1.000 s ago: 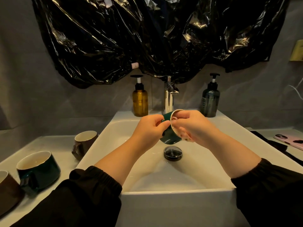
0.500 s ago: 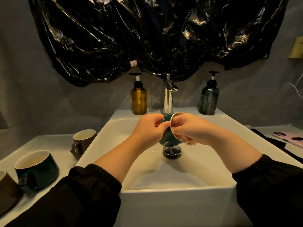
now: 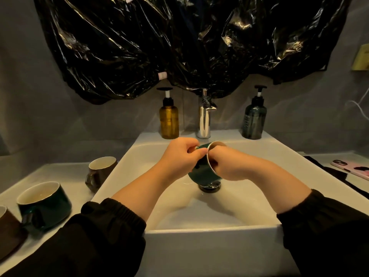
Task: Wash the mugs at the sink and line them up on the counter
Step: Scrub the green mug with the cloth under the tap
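Green mug (image 3: 201, 173) above drain (image 3: 210, 187) in sink (image 3: 209, 232), tipped: axis 9–3 o'clock, mouth toward 3. Left hand (image 3: 180, 157) pinches handle (image 3: 196, 148) at 10; right hand (image 3: 226, 163) curls fingers over rim, inside mouth.

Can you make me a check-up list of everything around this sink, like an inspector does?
Surface: white counter and white sink; drain plug in the basin.
Job's things: tilted green mug held over the basin; brown mug, second green mug and another brown mug stand on the counter, left of the sink.
Clutter: amber pump bottle and dark pump bottle flank the tap; pink phone and black cloth on the right.
Grips: left hand holds the tilted mug's handle; right hand curls its fingers over the rim.
Cables: white cable on the wall, far right.
Surroundings: black plastic sheet hangs on the grey wall.
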The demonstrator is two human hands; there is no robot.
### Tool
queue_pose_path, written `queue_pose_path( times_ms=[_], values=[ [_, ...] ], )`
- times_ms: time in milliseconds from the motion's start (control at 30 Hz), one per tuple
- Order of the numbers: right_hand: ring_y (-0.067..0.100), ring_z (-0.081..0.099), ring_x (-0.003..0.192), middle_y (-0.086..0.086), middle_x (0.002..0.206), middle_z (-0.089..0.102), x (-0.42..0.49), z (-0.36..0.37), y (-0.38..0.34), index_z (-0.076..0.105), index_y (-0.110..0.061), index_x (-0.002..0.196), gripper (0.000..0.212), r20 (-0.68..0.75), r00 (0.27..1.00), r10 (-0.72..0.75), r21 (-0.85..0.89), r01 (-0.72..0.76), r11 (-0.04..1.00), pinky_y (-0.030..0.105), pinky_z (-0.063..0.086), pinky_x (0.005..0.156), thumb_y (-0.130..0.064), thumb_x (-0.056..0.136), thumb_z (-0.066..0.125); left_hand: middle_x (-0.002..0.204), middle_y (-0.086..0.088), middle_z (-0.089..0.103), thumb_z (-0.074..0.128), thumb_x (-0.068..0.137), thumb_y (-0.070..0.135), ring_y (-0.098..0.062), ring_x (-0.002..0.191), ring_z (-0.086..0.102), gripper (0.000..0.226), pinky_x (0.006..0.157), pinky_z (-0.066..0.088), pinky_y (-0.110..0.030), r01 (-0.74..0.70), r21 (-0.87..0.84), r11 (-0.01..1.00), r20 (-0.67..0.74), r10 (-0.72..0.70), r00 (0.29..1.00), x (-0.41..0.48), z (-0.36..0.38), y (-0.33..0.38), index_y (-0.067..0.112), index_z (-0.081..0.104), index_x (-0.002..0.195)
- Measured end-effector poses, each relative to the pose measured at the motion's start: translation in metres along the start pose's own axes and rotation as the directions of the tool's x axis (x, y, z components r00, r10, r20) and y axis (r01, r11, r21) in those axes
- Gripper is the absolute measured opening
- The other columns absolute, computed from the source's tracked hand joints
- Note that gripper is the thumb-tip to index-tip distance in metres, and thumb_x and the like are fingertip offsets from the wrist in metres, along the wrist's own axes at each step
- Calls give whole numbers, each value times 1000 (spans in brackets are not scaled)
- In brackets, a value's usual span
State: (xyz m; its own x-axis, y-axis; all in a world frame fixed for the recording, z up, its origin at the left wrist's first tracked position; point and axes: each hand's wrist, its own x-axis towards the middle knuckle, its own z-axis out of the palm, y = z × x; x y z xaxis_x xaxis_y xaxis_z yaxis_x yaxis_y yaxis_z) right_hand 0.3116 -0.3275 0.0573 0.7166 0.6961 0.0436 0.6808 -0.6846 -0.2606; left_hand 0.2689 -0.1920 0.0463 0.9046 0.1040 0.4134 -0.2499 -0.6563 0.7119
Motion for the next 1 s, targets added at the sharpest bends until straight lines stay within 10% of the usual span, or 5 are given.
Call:
queue_pose_path(
  times_ms=[267,433,633,833,1000],
  values=[
    [13,47,46,7,80,62,-12,-20,13,65,-32,80,30,131,991,43,419,-94,903,24,35,40,-5,89,55,70,-2,51,55,94,24,-12,66,50,27,44,41,-8,30,15,999,19,-30,999,2,-1,-1,18,51,68],
    [28,66,99,5,112,66,-9,-22,23,69,-28,104,36,-48,997,66,703,-13,711,48,58,75,2,87,59,72,-3,53,54,94,23,-14,71,52,24,53,45,-17,17,-13,1000,-62,-18,998,4,-8,-5,17,54,71],
    [0,63,78,-11,86,67,-14,-14,10,71,-24,100,34,-324,944,-66,505,231,831,10,47,61,4,89,54,73,-4,53,54,95,25,-18,76,56,24,51,46,-20,87,-55,995,-145,-94,985,9,-10,-9,16,54,72],
    [-2,57,85,-17,93,60,-9,-1,10,65,-27,110,26,-302,944,-132,305,227,925,13,43,67,-14,89,63,73,-3,54,55,94,26,-18,76,56,22,51,47,-19,190,-197,962,-94,-212,973,10,-11,-8,12,57,77],
    [11,47,64,-8,67,48,-2,4,6,49,-30,64,34,-263,961,-81,206,138,969,21,34,54,-11,81,72,77,-3,58,54,94,30,-16,77,58,21,50,46,-17,214,-203,955,-52,-229,972,11,-6,-7,16,58,79]
  ],
)
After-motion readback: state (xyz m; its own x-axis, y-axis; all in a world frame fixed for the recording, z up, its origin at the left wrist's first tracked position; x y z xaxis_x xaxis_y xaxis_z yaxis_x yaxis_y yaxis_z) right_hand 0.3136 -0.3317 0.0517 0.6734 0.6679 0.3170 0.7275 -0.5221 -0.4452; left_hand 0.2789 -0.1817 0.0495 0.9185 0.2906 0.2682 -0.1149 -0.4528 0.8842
